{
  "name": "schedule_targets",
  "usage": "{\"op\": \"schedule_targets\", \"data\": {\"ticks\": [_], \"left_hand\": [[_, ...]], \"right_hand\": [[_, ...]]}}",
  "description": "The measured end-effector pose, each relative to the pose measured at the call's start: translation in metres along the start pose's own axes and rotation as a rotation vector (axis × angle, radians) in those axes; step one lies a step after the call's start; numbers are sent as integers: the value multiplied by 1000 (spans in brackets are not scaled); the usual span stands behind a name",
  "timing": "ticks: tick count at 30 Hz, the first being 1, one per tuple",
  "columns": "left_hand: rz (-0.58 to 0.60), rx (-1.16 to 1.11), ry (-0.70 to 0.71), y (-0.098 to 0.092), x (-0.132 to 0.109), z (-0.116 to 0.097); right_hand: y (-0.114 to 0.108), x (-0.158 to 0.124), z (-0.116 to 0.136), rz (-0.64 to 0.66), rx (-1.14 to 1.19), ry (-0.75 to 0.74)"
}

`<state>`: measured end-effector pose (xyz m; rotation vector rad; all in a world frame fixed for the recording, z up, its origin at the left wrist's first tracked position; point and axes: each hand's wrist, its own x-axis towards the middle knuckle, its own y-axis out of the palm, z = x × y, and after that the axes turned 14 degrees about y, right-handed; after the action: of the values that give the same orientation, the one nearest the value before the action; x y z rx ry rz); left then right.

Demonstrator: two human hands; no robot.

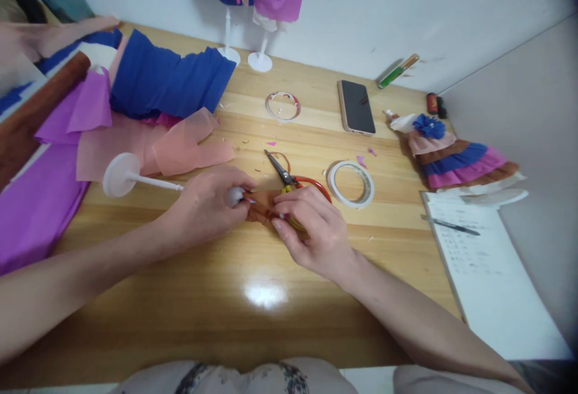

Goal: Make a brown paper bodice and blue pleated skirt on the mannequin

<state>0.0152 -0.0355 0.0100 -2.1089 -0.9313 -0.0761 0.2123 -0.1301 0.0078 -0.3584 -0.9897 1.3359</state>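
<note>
My left hand (203, 204) is closed around a small white stand (121, 175), tilted on its side with its round base pointing left. A pale, rounded end pokes out past the fingers. Gathered brown crepe paper (261, 206) stretches between both hands at that end. My right hand (318, 231) pinches the other edge of this paper, thumb against fingers. Just behind the right hand lie scissors (283, 172) with red and yellow handles, partly hidden by it. A roll of white tape (351, 184) rests to their right.
Blue crepe paper (169, 78), purple sheets (40, 201) and peach paper (189, 147) spread over the left. Two dressed stands (260, 61) are by the wall. A phone (356, 106), a layered paper dress (465, 159) and a notebook (501, 285) with a pen (456, 226) lie right.
</note>
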Motion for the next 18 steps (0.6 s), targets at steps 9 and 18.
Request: {"op": "schedule_targets", "data": {"ticks": [9, 18], "left_hand": [[53, -120, -107, -5, 2, -2], [60, -158, -87, -4, 2, 1]], "right_hand": [[-13, 3, 6, 234, -363, -89], [-13, 1, 10, 272, -410, -97]]}}
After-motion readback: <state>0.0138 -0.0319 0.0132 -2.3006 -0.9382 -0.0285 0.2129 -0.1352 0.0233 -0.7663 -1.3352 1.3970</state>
